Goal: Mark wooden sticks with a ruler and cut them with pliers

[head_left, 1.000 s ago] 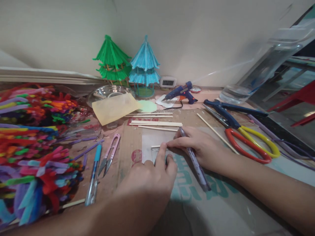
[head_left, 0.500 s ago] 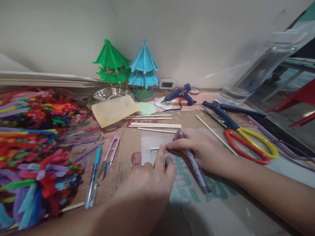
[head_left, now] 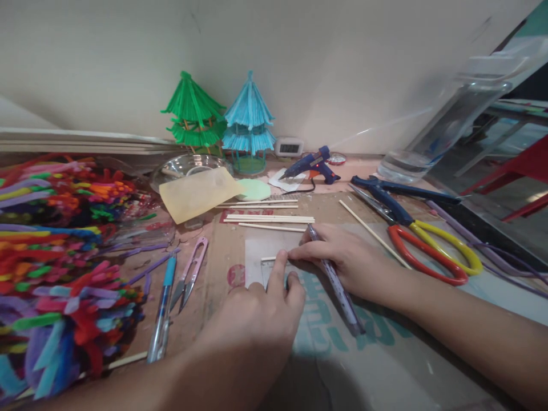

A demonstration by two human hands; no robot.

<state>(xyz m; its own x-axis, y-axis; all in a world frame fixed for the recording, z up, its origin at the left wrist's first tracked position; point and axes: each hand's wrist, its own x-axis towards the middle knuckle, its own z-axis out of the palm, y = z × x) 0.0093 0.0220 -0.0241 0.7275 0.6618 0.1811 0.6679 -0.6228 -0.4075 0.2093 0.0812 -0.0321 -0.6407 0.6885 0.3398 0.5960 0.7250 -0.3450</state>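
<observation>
Pressed down at the centre, my left hand (head_left: 265,308) has its index fingertip on a short pale wooden stick (head_left: 268,259), with the other fingers curled. The stick lies along a drawn line on a white sheet (head_left: 253,251). My right hand (head_left: 327,248) meets it from the right, its fingertips close to the left index finger. A purple patterned pen (head_left: 340,288) is held in that hand, slanting down toward me. The stick's right end is hidden by the fingers. Several longer wooden sticks (head_left: 269,219) lie just beyond the hands.
Colourful pipe cleaners (head_left: 64,302) heap at left, near a blue pen (head_left: 162,308) and pink thread snips (head_left: 190,274). Behind stand green (head_left: 192,108) and blue (head_left: 249,117) pagoda models and a glue gun (head_left: 314,164). Pliers (head_left: 387,200) and scissors (head_left: 428,257) lie right.
Both hands, the short stick and the purple pen keep practically the same places. The whole view has shifted very slightly.
</observation>
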